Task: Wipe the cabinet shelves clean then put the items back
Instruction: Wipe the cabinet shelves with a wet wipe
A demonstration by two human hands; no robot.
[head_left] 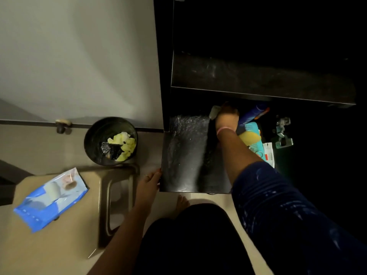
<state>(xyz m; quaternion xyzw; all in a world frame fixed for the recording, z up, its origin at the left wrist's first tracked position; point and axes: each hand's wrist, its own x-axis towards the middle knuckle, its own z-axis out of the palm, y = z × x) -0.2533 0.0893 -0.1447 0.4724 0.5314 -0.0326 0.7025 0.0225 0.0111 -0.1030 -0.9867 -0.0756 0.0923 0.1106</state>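
Dark-clothed lap [194, 241], nearest the camera; a bare foot [182, 202] on the floor beyond it.

Left hand [149, 181]: fingers loosely extended, resting against the front left corner of the lower shelf [184, 155], gripping nothing.

Right hand [226, 118]: closed around a pale wipe [214, 112], pressed to the shelf far back, under the upper shelf [258, 78].

Lower shelf: wet streaks across the left portion; judged partly wiped. Right portion uncleaned, since items remain there: blue bottle [252, 115], teal comb [251, 128], yellow object [250, 137], white packet [268, 153].

Upper shelf: bare, faint smears; whether cleaned cannot be told.

Wipes pack [50, 199]: blue, on a stool [59, 235] to the left.

Bin [110, 140]: holds crumpled yellowish waste.

Outstanding, by judgement: finish the lower shelf, shift the remaining items, return everything.
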